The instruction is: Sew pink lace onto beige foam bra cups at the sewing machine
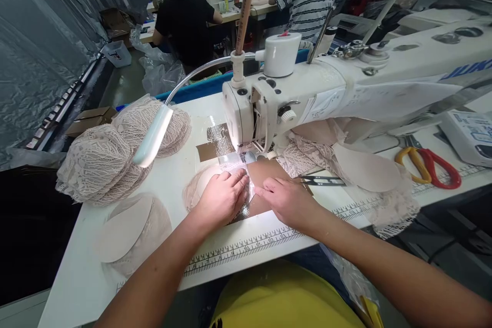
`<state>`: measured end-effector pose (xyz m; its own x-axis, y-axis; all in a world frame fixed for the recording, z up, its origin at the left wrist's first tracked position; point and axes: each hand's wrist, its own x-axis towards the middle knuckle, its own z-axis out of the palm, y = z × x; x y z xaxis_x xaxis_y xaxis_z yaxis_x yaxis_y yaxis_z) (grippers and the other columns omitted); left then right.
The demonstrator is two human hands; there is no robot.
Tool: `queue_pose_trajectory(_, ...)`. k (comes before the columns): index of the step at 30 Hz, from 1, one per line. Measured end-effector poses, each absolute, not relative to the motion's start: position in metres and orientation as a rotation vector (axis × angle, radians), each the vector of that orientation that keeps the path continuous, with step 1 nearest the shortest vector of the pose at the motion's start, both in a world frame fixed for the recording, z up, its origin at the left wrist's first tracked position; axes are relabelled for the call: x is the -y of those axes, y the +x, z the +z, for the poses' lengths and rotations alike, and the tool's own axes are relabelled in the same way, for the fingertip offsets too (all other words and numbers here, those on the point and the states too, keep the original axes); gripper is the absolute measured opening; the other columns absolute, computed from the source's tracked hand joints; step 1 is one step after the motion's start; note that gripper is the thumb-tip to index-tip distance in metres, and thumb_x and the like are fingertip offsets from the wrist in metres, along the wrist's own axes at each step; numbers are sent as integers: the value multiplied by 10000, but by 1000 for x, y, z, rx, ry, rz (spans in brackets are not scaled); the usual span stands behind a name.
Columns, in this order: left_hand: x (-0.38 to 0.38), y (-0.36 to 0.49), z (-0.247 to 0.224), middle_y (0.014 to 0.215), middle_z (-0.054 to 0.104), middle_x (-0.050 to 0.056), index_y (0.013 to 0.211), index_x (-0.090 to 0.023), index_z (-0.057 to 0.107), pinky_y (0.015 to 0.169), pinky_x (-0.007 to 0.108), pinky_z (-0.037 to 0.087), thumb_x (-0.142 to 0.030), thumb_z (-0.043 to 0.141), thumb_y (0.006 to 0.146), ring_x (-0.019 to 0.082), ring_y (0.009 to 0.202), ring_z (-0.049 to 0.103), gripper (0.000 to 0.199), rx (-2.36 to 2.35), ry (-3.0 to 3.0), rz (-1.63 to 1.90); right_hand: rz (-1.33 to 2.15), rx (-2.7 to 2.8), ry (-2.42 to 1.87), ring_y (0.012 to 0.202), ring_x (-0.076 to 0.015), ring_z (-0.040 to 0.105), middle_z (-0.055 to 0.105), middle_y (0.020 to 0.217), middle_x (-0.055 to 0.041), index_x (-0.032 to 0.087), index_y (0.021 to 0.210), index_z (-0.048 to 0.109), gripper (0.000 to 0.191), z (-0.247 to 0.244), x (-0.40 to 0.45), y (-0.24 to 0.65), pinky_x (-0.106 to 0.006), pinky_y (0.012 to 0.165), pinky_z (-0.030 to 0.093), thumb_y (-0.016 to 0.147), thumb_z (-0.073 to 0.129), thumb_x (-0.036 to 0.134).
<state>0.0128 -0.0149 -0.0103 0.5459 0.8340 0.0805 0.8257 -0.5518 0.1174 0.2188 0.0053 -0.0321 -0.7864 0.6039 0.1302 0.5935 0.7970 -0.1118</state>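
Lace piece (198, 184) lies on the table (73, 271), mid-length, between the near edge and the needle end of the sewing machine (323, 79), partly over the brown covering (265, 174). Your left hand (223, 197) rests on it, palm down, fingers close together and bent; cannot tell whether they pinch any cloth. Your right hand (286, 202) is at the right side of the piece, fingers curled, index finger extended toward the left fingertips; its grip, if any, cannot be made out. Lamp (152, 136): bent in over the table, left of the machine head. Lace stacks (98, 161): toward the far left corner, overlapping. Pale oval piece (123, 230): on sheer fabric near the left edge, nearer you than the stacks. Ruler strip (246, 248): along the near edge. Black snips (323, 181): just beyond your right hand. More lace pieces (367, 166) lie to the right, some fringe hanging over the near edge; scissors (430, 166), one handle yellow, one red, beside them. Across the room: person in black (188, 25) and person in stripes (313, 0), at other tables.
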Motion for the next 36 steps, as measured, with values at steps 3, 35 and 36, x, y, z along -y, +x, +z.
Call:
queue_pose_trajectory(3, 15, 17, -12, 1178, 596, 158, 1150, -114, 593, 749, 381, 465, -253, 337, 948, 231, 848, 568, 355, -1510, 2717, 194, 89, 2818, -963, 696, -164, 439, 538, 784, -51, 168, 1088, 627, 399, -34, -5, 219, -271, 620, 299, 769, 441, 17)
queue_pose_trajectory(35, 5, 8, -15, 1221, 584, 117, 1053, -148, 581, 687, 354, 467, -53, 407, 839, 200, 770, 558, 292, -1404, 2843, 139, 173, 2836, -1161, 710, -175, 522, 586, 820, -75, 145, 1082, 628, 358, -25, -6, 207, -277, 603, 341, 782, 463, 40)
queue_pose_trajectory(36, 5, 9, -15, 1236, 583, 113, 1043, -146, 585, 682, 356, 470, -48, 413, 830, 198, 752, 552, 290, -1402, 2841, 140, 165, 2836, -1162, 709, -175, 523, 588, 821, -76, 144, 1089, 628, 362, -25, -6, 207, -276, 605, 342, 785, 461, 40)
